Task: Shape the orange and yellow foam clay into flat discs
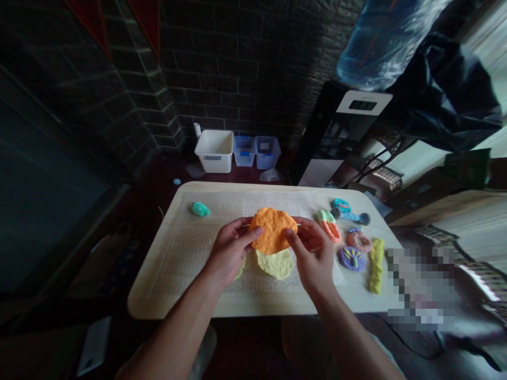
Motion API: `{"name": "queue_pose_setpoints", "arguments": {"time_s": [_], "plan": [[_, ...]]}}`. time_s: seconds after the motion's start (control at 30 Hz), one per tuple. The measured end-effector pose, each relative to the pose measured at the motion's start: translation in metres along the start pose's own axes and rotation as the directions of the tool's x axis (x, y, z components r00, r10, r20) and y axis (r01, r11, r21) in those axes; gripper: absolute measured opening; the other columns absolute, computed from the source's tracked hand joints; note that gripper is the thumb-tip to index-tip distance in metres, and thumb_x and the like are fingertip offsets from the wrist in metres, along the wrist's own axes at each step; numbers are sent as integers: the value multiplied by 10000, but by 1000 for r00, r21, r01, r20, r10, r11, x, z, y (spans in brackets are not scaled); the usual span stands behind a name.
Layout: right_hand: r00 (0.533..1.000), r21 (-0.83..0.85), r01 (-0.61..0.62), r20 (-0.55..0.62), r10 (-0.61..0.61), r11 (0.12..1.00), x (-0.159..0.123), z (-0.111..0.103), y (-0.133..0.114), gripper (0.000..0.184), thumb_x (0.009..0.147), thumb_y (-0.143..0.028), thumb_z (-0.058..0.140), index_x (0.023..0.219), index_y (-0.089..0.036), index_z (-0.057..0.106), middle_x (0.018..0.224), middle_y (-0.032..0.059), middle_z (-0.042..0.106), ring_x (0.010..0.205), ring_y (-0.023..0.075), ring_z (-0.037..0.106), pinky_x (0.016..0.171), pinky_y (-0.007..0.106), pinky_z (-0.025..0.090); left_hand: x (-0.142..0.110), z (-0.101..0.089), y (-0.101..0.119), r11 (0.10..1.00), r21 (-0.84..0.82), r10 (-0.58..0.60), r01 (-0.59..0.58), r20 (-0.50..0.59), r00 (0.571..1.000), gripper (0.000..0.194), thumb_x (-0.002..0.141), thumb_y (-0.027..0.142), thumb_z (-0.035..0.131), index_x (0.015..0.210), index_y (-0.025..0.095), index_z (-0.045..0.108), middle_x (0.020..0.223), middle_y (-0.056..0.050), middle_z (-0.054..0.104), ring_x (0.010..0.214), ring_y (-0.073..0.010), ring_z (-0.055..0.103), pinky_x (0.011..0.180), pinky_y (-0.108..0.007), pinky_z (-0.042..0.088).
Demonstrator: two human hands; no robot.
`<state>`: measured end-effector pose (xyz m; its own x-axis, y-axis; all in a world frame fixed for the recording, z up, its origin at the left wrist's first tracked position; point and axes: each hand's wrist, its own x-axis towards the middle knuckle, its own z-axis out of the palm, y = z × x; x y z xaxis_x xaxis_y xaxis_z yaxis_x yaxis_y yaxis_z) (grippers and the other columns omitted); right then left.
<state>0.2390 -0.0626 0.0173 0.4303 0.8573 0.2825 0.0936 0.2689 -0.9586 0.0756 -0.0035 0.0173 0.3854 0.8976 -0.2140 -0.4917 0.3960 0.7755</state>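
Both my hands hold up a flat orange clay disc (273,230) above the table. My left hand (229,250) pinches its left edge with thumb and fingers. My right hand (312,253) pinches its right edge. Just below the disc, a flat pale yellow clay piece (275,264) lies on a sheet of bubble wrap (186,248) that covers the light wooden table (178,306).
A teal clay lump (200,209) lies at the far left of the table. At the right lie several small clay figures: a purple disc (350,258), a pink ring (358,240), a yellow-green strip (375,265). A white bin (216,150) and clear boxes (257,152) stand behind.
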Motion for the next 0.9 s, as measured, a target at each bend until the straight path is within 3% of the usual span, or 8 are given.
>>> {"name": "queue_pose_setpoints", "arguments": {"time_s": [0.07,0.2,0.23,0.33,0.43,0.7,0.9], "plan": [[999,-8,6,38,-5,1000,3,-4,1,213,925,-381,796,1047,-218,732,872,44,765,746,172,719,644,275,599,1,-1,-1,999,35,20,-19,-28,999,400,706,287,977,1038,148,803,969,-82,824,854,-184,762,832,-289,591],[982,-69,48,186,-34,996,5,-11,3,488,931,-368,800,1393,-261,683,1029,57,767,855,189,725,719,314,613,0,-2,-2,985,175,1,-2,9,1000,353,731,328,958,989,127,826,918,-94,821,826,-187,752,788,-272,566],[976,-113,80,209,-55,990,6,-13,2,483,948,-362,785,1412,-264,692,1044,64,772,873,195,725,725,322,609,-1,-2,-1,980,196,-18,12,29,999,338,734,333,954,970,126,828,903,-93,818,819,-186,748,779,-269,562],[962,-254,189,243,-126,949,6,-17,1,302,992,-338,734,1273,-252,803,987,77,794,851,200,716,683,319,579,-4,-2,1,972,233,-59,33,105,993,324,740,331,946,974,137,834,893,-82,815,818,-189,744,785,-275,562],[948,-271,232,276,-156,934,5,-17,0,244,999,-319,729,1210,-260,836,933,73,813,794,191,718,641,305,560,-5,-1,0,963,267,-23,-24,169,985,330,777,328,923,1049,162,836,949,-74,819,852,-196,744,804,-285,567],[970,-152,86,240,-48,985,1,-7,2,141,975,-336,764,1030,-280,882,875,65,829,843,227,756,745,356,599,-4,-6,-10,873,445,119,-201,204,972,248,922,364,797,1092,192,854,1025,-90,821,922,-228,743,854,-322,575],[969,-82,33,247,-12,996,0,-2,6,125,950,-297,784,1009,-315,893,769,34,784,812,215,706,775,365,555,-4,-9,-8,847,476,122,-237,260,958,249,940,371,774,1111,210,857,1074,-90,822,973,-248,754,915,-349,588]]}}
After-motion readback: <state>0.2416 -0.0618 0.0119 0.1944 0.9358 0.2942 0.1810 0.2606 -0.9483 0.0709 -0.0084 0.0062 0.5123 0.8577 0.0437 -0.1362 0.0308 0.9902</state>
